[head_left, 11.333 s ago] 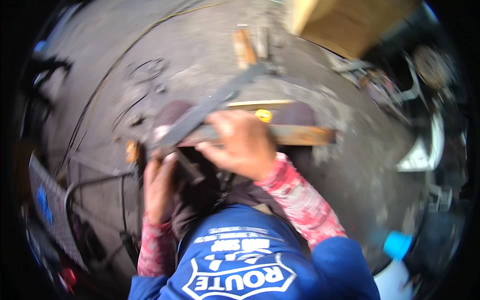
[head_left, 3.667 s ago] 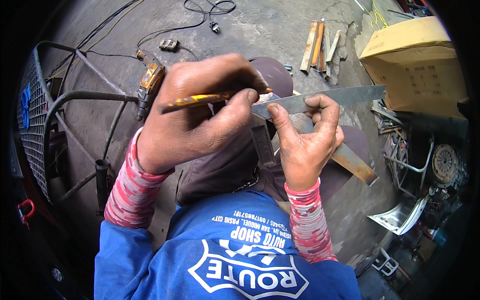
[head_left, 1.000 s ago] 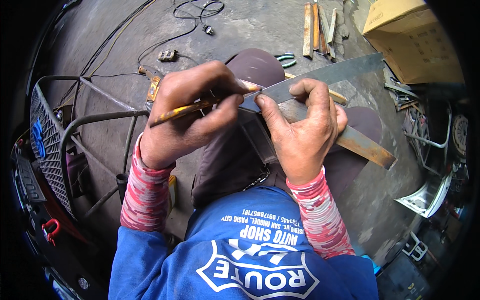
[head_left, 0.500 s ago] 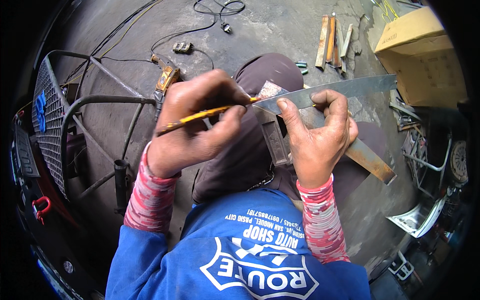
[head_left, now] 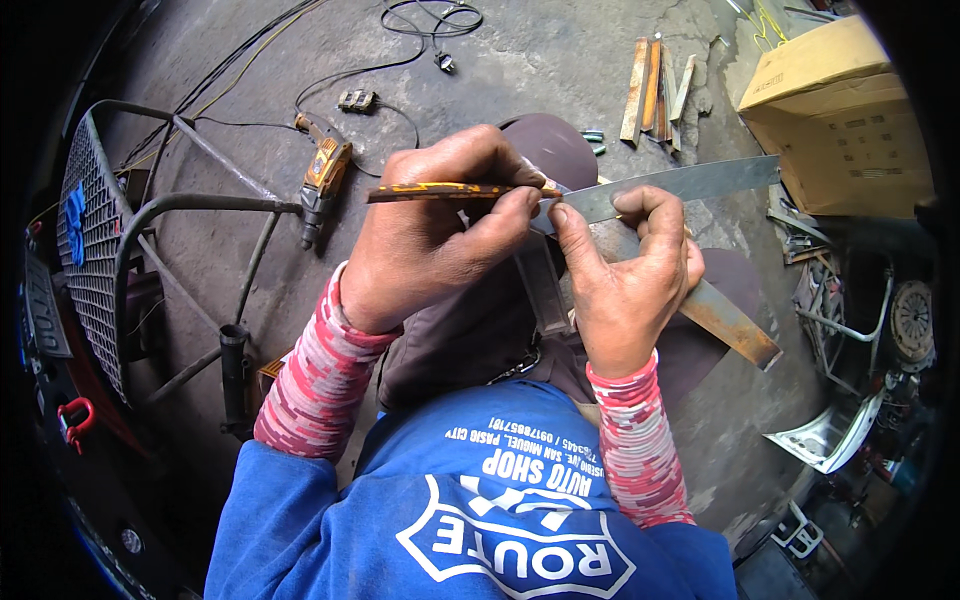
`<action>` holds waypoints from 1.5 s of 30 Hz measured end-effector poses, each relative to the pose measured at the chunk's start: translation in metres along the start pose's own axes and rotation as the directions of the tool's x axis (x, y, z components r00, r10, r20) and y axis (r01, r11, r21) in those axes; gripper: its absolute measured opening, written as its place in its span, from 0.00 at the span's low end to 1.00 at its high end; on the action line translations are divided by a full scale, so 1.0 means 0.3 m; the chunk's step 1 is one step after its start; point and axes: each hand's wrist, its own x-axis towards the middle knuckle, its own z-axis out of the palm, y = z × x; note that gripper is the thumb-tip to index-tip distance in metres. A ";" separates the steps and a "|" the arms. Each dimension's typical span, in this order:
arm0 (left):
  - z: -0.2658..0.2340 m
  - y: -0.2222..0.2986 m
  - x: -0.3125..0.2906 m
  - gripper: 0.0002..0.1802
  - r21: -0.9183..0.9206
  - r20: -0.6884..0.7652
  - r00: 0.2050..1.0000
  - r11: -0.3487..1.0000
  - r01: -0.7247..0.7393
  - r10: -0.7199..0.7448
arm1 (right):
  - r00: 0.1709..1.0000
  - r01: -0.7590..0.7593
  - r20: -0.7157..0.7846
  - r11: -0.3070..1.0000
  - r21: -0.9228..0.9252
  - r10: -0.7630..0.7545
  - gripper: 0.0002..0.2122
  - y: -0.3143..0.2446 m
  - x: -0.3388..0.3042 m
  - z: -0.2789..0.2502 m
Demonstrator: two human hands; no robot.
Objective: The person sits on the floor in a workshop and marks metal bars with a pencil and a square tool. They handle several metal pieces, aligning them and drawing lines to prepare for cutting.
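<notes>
My left hand is closed round a yellow-and-dark pencil, held nearly level. Its tip end reaches toward the right thumb, beside the edge of a thin grey metal strip. My right hand pinches that strip between thumb and fingers, over a flat metal bar with a rusty end. The bar slants across my lap, its middle partly covered by the right hand. A dark metal piece joins it below the left fingers; how they meet is hidden.
An orange power drill lies on the concrete floor near a corded outlet block. To the left stands a tubular metal frame with mesh. Rusty metal strips lie ahead, and a cardboard box sits at the far right.
My left hand has moved right, bringing the pencil closer to the right thumb and turning it more level. The right hand keeps its hold on the strip. The view has shifted slightly.
</notes>
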 end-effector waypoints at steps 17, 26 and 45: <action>-0.067 0.037 -0.118 0.05 0.070 -0.171 0.938 0.946 0.318 -0.302 | 0.999 -0.049 0.023 0.998 0.034 0.049 0.23 -0.003 -0.007 -0.007; 0.077 -0.029 -0.197 0.09 0.195 -0.308 0.951 0.980 0.034 0.028 | 0.996 -0.088 0.022 0.971 0.221 0.086 0.23 -0.006 0.004 0.006; -0.008 -0.029 -0.088 0.06 0.031 -0.127 0.986 0.994 -0.105 0.108 | 0.999 -0.037 0.013 0.962 0.270 0.035 0.22 -0.037 -0.006 0.022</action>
